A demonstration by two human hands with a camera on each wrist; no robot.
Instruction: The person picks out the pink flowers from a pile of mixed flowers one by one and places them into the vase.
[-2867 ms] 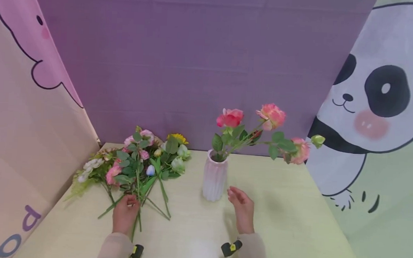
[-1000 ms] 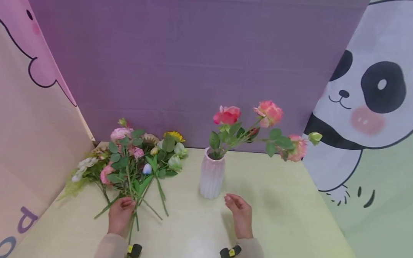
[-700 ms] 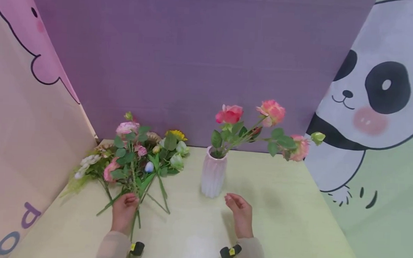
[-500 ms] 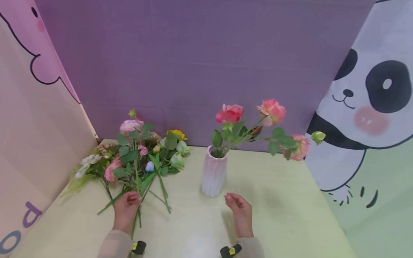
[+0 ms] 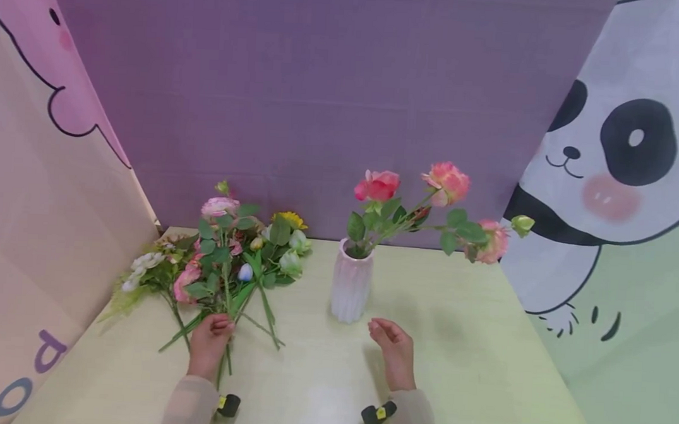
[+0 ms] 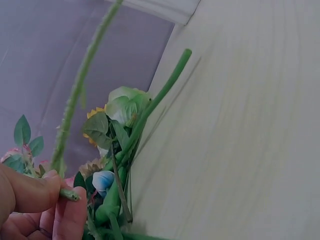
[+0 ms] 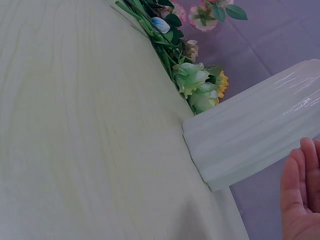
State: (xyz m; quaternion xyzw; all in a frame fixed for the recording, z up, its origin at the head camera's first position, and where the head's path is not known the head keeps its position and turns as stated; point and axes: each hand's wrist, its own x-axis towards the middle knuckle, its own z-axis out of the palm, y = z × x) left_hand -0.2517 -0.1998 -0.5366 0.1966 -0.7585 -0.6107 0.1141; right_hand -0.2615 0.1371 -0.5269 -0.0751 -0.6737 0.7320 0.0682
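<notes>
A heap of artificial flowers [image 5: 223, 264] lies at the table's back left. My left hand [image 5: 210, 344] grips one green stem [image 6: 75, 95] from it, thumb pinched on the stem, and its pink bloom [image 5: 219, 205] is raised above the heap. A ribbed white vase [image 5: 350, 289] stands mid-table holding pink roses [image 5: 443, 185] that lean right. My right hand [image 5: 393, 348] hovers just in front of the vase [image 7: 255, 145], fingers relaxed and holding nothing. Green-white buds and a sunflower [image 7: 202, 87] lie beside the vase's base.
The pale yellow table [image 5: 480, 370] is walled by a purple backdrop [image 5: 322, 97], a pink cartoon panel [image 5: 46, 161] on the left and a panda panel [image 5: 615, 161] on the right. Bare tabletop stretches right of the vase and in front of my hands.
My left hand has lifted the pink-bloomed stem, so its head now stands higher than the heap. The right hand has stayed by the vase.
</notes>
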